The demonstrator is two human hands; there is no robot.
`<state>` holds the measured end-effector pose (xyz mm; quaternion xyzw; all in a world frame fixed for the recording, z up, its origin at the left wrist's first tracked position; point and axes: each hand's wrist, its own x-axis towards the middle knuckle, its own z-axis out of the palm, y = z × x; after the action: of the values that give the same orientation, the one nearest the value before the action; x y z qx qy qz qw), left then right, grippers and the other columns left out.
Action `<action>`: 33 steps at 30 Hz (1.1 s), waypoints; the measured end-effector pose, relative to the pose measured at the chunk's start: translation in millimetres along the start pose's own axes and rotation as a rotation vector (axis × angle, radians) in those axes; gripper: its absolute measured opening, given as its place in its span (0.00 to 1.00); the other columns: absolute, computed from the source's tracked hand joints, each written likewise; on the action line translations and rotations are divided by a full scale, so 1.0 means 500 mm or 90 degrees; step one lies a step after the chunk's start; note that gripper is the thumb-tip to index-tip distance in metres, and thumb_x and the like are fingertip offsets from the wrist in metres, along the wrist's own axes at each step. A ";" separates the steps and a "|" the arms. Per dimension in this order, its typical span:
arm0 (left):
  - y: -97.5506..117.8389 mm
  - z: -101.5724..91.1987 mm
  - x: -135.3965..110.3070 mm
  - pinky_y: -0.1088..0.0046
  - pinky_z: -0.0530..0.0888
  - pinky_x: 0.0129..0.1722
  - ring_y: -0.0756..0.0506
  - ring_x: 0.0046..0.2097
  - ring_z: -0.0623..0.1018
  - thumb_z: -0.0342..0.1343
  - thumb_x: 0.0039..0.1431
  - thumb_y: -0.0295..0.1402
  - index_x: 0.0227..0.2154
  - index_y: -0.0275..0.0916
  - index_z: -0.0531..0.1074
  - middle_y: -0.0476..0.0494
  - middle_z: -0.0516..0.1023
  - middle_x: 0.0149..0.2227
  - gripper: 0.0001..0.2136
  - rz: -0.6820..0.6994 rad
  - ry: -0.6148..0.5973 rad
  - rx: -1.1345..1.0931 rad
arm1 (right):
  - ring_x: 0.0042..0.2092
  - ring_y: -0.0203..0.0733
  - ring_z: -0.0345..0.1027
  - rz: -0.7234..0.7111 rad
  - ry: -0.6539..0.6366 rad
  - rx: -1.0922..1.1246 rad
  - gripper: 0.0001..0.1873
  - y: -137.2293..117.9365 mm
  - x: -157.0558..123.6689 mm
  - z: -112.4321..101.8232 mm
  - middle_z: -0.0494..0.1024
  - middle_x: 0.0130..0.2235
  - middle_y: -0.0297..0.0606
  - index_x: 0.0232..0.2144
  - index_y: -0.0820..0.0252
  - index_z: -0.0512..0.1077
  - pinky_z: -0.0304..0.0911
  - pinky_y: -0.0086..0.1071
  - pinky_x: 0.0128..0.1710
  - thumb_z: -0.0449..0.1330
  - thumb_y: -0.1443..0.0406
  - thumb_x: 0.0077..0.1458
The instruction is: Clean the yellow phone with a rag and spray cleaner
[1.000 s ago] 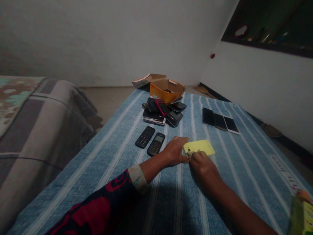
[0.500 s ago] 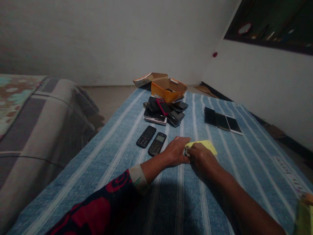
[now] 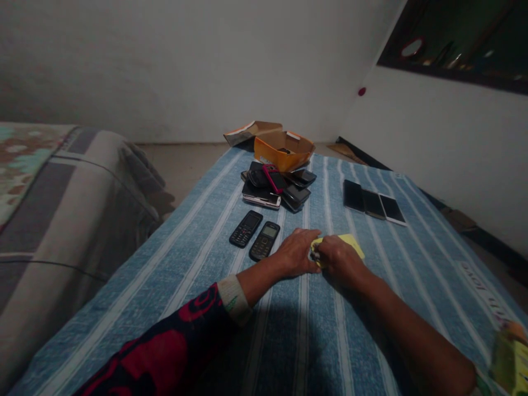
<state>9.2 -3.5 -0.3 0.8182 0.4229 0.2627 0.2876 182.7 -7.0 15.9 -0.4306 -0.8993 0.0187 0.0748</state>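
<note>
A flat yellow phone-sized piece (image 3: 352, 243) lies on the striped blue cloth. My left hand (image 3: 299, 253) grips its left end, thumb on the near edge and fingers on the far edge. Closed and pressed onto its top, my right hand (image 3: 340, 259) covers the middle of it. Between the fingers of that hand pokes a small crumpled greyish-white wad (image 3: 315, 254), whose kind is partly hidden. Just left of my left hand lie two black keypad phones (image 3: 246, 228), side by side.
Beyond my hands is a pile of phones (image 3: 262, 196), one with a pink frame. An open orange box (image 3: 284, 159) stands behind it. Three flat phones (image 3: 374, 204) lie in a row at right. A draped bed (image 3: 82, 220) is on the left, a yellow-green packet (image 3: 509, 360) at lower right.
My right hand has shifted slightly left over the yellow piece, fingers still closed. My left hand holds the same place. The whole view has moved a little.
</note>
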 end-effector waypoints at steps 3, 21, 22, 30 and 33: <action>0.005 -0.004 0.002 0.55 0.69 0.53 0.32 0.55 0.72 0.73 0.39 0.32 0.55 0.37 0.67 0.38 0.77 0.52 0.37 0.009 -0.010 -0.002 | 0.37 0.43 0.65 0.019 0.007 -0.002 0.08 0.005 0.012 -0.001 0.75 0.34 0.42 0.35 0.63 0.75 0.57 0.32 0.37 0.56 0.74 0.56; 0.008 -0.003 -0.001 0.54 0.69 0.55 0.31 0.58 0.70 0.74 0.37 0.33 0.60 0.38 0.61 0.36 0.73 0.56 0.44 -0.032 -0.002 -0.004 | 0.36 0.42 0.66 -0.034 -0.038 0.031 0.09 0.008 0.029 -0.015 0.76 0.33 0.41 0.33 0.64 0.76 0.57 0.31 0.35 0.56 0.74 0.54; 0.008 -0.004 -0.001 0.54 0.69 0.54 0.31 0.57 0.71 0.74 0.38 0.33 0.58 0.38 0.63 0.37 0.74 0.54 0.42 -0.032 -0.003 -0.007 | 0.36 0.42 0.66 -0.029 -0.033 0.036 0.10 0.008 0.033 -0.017 0.76 0.34 0.41 0.35 0.64 0.76 0.57 0.31 0.36 0.56 0.75 0.53; 0.003 -0.003 -0.002 0.54 0.68 0.56 0.32 0.59 0.69 0.73 0.38 0.33 0.63 0.40 0.57 0.39 0.73 0.56 0.47 -0.040 -0.013 -0.016 | 0.36 0.42 0.67 -0.040 -0.076 0.026 0.08 0.012 0.025 -0.023 0.76 0.33 0.41 0.31 0.62 0.75 0.58 0.31 0.35 0.56 0.73 0.54; 0.006 -0.005 -0.002 0.55 0.69 0.55 0.32 0.57 0.70 0.73 0.39 0.34 0.61 0.40 0.59 0.40 0.73 0.55 0.44 -0.044 -0.011 -0.011 | 0.38 0.43 0.68 -0.031 -0.078 0.027 0.10 0.015 0.031 -0.027 0.77 0.36 0.43 0.35 0.64 0.76 0.59 0.31 0.37 0.55 0.74 0.54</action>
<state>8.7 -5.2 3.1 0.8028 0.4462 0.2488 0.3073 180.8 9.4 30.3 -0.4048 -0.9118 0.0624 0.0294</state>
